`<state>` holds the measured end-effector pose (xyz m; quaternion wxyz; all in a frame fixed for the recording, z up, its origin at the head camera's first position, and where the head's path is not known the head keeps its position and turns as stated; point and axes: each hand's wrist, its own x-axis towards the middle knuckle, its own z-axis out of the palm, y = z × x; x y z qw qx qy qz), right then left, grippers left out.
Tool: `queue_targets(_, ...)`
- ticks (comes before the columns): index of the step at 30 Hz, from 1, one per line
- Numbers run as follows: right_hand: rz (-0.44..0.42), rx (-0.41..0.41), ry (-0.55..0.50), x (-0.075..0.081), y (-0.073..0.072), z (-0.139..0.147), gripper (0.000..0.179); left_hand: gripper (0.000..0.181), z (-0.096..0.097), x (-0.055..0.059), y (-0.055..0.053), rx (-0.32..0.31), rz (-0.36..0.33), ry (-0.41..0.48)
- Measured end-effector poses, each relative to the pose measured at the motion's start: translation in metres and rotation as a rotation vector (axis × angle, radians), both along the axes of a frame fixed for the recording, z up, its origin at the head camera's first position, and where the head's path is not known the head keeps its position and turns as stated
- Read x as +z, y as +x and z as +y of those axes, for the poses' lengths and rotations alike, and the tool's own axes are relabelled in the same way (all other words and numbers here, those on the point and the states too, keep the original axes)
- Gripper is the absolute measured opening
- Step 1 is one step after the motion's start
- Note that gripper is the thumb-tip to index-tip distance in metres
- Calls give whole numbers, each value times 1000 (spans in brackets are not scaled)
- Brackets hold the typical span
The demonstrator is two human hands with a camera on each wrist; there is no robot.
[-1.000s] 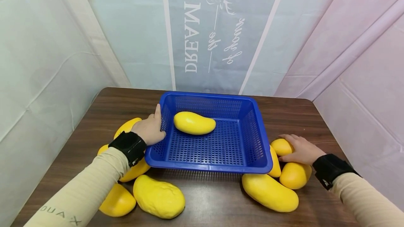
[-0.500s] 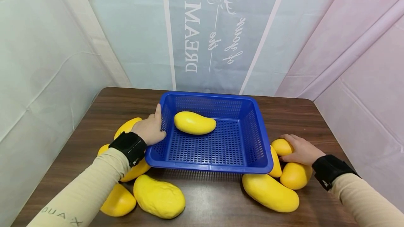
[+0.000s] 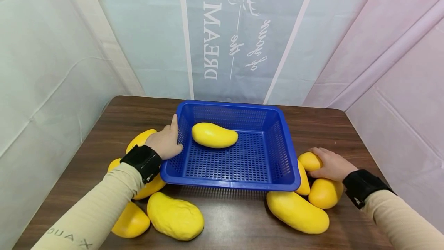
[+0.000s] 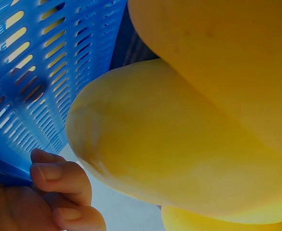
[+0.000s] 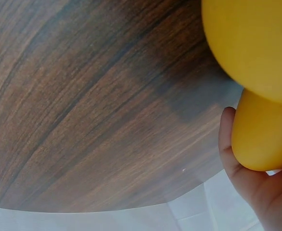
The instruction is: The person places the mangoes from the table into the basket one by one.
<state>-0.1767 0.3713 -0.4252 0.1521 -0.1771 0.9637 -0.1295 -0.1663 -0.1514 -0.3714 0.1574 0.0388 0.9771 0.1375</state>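
Observation:
My left hand (image 3: 163,142) grips the left rim of a blue perforated plastic basket (image 3: 229,184), thumb over the inner side and index finger pointing along the rim. The left wrist view shows its other fingers (image 4: 63,178) bent below the rim, outside the slotted wall, with large yellow mangoes close by. One yellow mango (image 3: 214,135) lies inside the basket, toward the back left. To the right of the basket, my right hand (image 3: 331,165) holds a small mango (image 3: 310,162), fingers and thumb around it. In the right wrist view a finger curves along that mango's end (image 5: 263,137).
Several mangoes lie left of the basket, including a lumpy one (image 3: 176,217) at the front. On the right, a rounded mango (image 3: 325,193) and a long mango (image 3: 297,212) lie near my right hand. Printed cloth (image 3: 152,38) hangs behind the dark wooden table (image 3: 236,219).

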Motion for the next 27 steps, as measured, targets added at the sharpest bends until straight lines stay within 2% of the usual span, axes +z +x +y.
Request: queue_targets(27, 85, -15, 64, 27, -11, -7, 89, 100, -1, -6, -3, -8, 8, 4)
